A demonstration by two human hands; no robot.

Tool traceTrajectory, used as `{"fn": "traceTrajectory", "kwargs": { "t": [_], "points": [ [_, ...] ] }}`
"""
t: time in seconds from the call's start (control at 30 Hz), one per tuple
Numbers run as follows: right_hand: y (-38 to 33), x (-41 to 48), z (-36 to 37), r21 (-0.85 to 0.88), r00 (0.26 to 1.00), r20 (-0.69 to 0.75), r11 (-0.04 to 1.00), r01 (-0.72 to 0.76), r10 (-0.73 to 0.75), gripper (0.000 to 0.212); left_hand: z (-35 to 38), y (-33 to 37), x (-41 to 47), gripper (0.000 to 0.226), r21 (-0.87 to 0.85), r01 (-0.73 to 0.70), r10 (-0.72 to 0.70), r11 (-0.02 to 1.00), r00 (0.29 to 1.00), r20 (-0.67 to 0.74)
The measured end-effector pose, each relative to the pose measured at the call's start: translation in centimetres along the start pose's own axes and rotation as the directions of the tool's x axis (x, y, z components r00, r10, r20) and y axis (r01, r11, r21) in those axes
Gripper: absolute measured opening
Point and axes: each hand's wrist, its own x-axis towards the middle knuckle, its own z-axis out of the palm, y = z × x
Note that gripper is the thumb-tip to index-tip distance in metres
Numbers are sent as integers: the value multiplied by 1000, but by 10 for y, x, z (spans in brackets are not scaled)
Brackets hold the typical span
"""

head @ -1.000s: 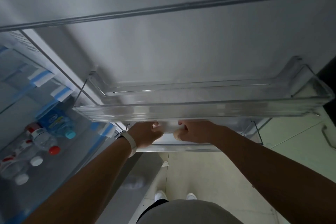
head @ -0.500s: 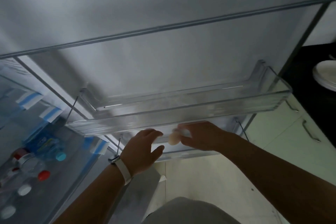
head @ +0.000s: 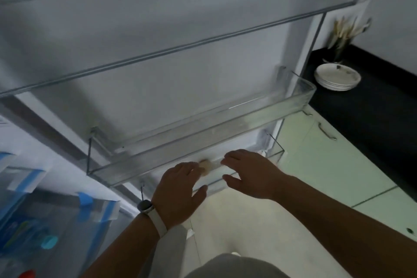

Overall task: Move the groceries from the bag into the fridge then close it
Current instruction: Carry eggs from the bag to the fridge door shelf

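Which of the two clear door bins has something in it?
The lower door bin: a pale roundish item lies in it between the left hand and the right hand. The upper door bin looks empty.

**A:** How does the fridge (head: 67,216) stand?

**B:** Open. Its door (head: 158,63) shows a white inner face that fills the view from 9 to 1 o'clock.

**A:** And the door's shelves?

**B:** The upper bin (head: 225,133) is clear plastic and runs aslant from 8 to 2 o'clock. The lower bin (head: 217,184) is clear too and sits just under it at 6.

**A:** Any groceries?

**B:** A small, pale tan, roundish item (head: 205,165) at the lower bin, just below centre. It is too blurred to name. Inside the fridge at 8 o'clock there is a blue-labelled bottle (head: 29,232) with a teal top. A red cap (head: 27,274) is at 7.
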Motion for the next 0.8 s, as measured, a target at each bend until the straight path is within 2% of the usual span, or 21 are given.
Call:
{"fn": "traceTrajectory", "kwargs": {
  "t": [0.13,0.4,0.53,0.67,0.8],
  "points": [
    [-25,-22,4,-96,995,-11,991,-98,97,48,-3,-7,-11,43,2,-75,74,997,997,4],
    [-68,-79,27,-128,948,-1,940,-315,318,50,11,1,-33,45,-73,-254,253,964,967,-23],
    [-81,-112,22,-180,905,-6,890,-419,425,51,24,20,-35,43,-119,-335,337,934,941,-7],
    [-91,-156,9,-248,855,-72,821,-515,514,52,32,56,-29,43,-147,-440,448,886,894,24],
    [-98,-211,3,-261,776,-130,734,-627,617,52,37,106,-27,44,-167,-522,534,837,844,39]
  ]
}}
